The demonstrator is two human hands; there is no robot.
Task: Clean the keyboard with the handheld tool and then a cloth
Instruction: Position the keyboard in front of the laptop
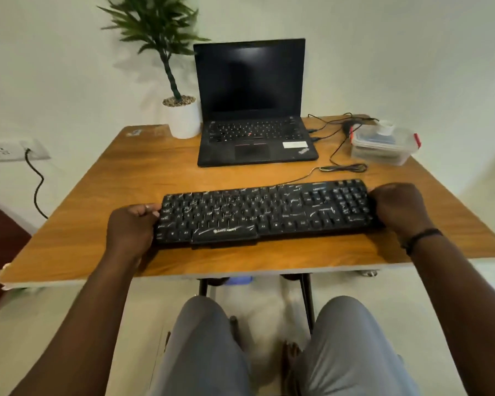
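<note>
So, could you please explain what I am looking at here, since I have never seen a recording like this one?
There is no machine: a person wears one wide-angle camera on the head, looking down over their own arms and knees. The left hand and right hand grip the two ends of a black full-size keyboard, streaked with white marks, on a brown wooden table. Behind it stand an open black laptop with a dark screen, a green plant in a white pot, and a clear plastic lidded box with red clips. Thin black cables trail between them. No cleaning tool or cloth is clearly visible.
</note>
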